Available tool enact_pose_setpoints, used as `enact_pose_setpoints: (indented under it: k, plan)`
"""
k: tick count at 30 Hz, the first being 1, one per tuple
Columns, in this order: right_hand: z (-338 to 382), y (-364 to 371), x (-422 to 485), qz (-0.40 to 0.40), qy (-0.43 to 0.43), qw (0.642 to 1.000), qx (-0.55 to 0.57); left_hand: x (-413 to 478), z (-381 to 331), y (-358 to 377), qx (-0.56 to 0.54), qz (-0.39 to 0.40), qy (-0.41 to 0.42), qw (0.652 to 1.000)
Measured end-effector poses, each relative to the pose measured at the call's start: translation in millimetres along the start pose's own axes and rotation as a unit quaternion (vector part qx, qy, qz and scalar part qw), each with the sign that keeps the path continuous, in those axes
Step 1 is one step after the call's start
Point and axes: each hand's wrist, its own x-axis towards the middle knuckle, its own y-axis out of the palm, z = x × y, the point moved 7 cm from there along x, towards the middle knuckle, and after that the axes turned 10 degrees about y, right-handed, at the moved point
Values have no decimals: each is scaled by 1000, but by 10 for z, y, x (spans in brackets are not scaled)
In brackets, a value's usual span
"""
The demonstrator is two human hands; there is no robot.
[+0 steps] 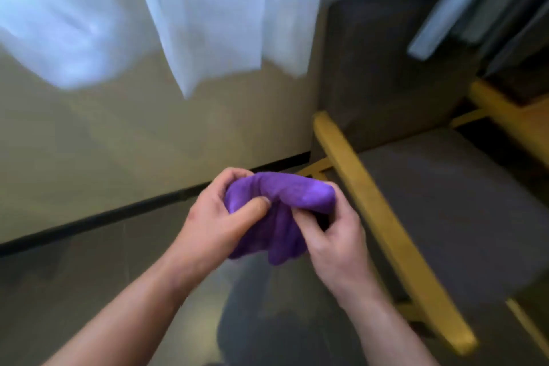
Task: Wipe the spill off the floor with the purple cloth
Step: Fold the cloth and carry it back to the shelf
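The purple cloth (pixel 285 196) is bunched up between both my hands, held in the air above the grey floor (pixel 74 276). My left hand (pixel 219 214) grips its left side, thumb pressed into the fabric. On the right side, my right hand (pixel 335 235) pinches the cloth, and a loose fold hangs down between the hands. I cannot make out any spill on the floor; the picture is blurred.
An armchair with yellow wooden arms (pixel 380 217) and a grey seat (pixel 460 211) stands close on the right. White curtains (pixel 208 9) hang at the top over a beige wall with a black skirting strip (pixel 118 214). A dark grey shape (pixel 267 321), blurred, lies below my hands.
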Motion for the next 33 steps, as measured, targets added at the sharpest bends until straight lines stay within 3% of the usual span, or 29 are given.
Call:
enact_pose_setpoints:
  k: [7, 13, 25, 33]
  plan:
    - [2684, -1497, -827, -88, -28, 995, 33, -487, -2994, 536, -33, 50, 75, 995]
    - [3935, -2874, -1068, -144, -77, 986, 46, -469, -4683, 1513, -16, 100, 170, 980]
    - [4578, -6402, -826, -197, -134, 971, -6, -242, -6427, 4759, -3, 125, 251, 960]
    - [4754, -7995, 114, -213, -123, 969, -40, 666, -7029, 6339, -36, 151, 244, 957]
